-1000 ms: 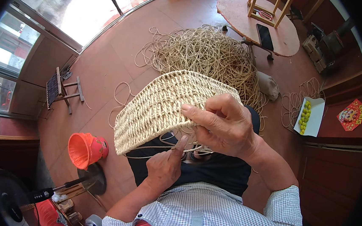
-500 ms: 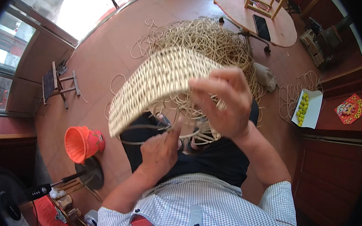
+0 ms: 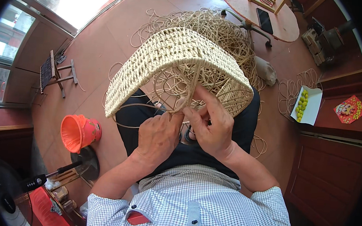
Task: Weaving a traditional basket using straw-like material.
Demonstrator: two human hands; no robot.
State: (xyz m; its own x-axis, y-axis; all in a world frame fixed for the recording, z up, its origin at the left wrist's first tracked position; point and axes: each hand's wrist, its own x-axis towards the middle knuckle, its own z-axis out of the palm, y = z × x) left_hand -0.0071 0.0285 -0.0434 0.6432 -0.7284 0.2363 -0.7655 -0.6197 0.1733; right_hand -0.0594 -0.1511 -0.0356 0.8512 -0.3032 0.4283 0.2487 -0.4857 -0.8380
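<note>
A curved, woven basket-like piece (image 3: pixel 150 66) of pale cord arches over my lap, its open side toward me. Under its arch, thin tan cord strands (image 3: pixel 192 82) hang down to my fingers. My left hand (image 3: pixel 159 134) is closed, thumb and forefinger pinching the strands where they gather. Beside it, almost touching, my right hand (image 3: pixel 212 126) has its thumb and fingers bent round the same strands. A loose cord end (image 3: pixel 130 105) loops out to the left of my left hand. Exactly how the strands cross between my fingertips is hidden.
A big heap of loose cord (image 3: pixel 221 29) lies on the floor beyond the woven piece. At left stand a red bucket (image 3: pixel 100 128), a small stool (image 3: pixel 52 75) and a fan (image 3: pixel 8 197). A round table (image 3: pixel 283 29) with a phone is at far right; a white tray (image 3: pixel 313 104) holds yellow-green fruit.
My right hand has come down from the woven piece's rim to the strands beside my left hand. The woven piece has tilted, showing more of its opening.
</note>
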